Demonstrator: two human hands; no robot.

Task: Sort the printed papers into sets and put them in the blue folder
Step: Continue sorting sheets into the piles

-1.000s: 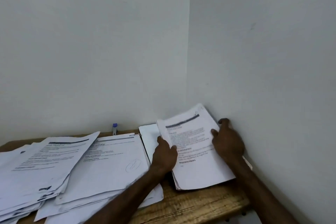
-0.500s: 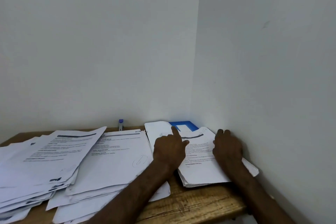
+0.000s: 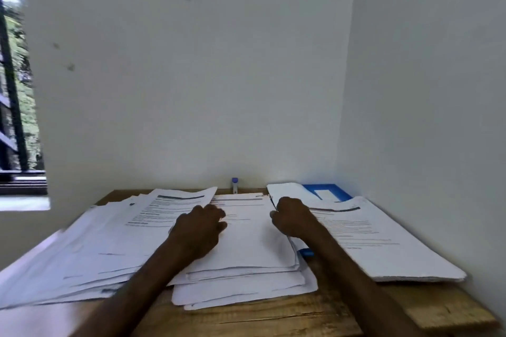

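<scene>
Head view, places taken from the middle stack [image 3: 246, 249].

- Wooden table [image 3: 273, 320]: bears three paper lots.
- Middle stack: printed sheets, loosely squared, near the front edge.
- Left spread [image 3: 109, 249]: fanned sheets overlapping the middle stack's left side.
- Right stack [image 3: 377, 243]: sorted set beside the wall; a second ago both hands were on it, now released and lying flat.
- Blue folder [image 3: 327, 192]: behind and right of the middle stack, largely covered by the right stack and a white sheet; not yet loaded.
- Left hand [image 3: 198, 230]: fingers loosely curled, resting on the middle stack's left part; holding nothing.
- Right hand [image 3: 293, 219]: at the stack's right edge, fingers closed, apparently pinching its sheets.

Judgement: one set finished; next set being taken up.
</scene>
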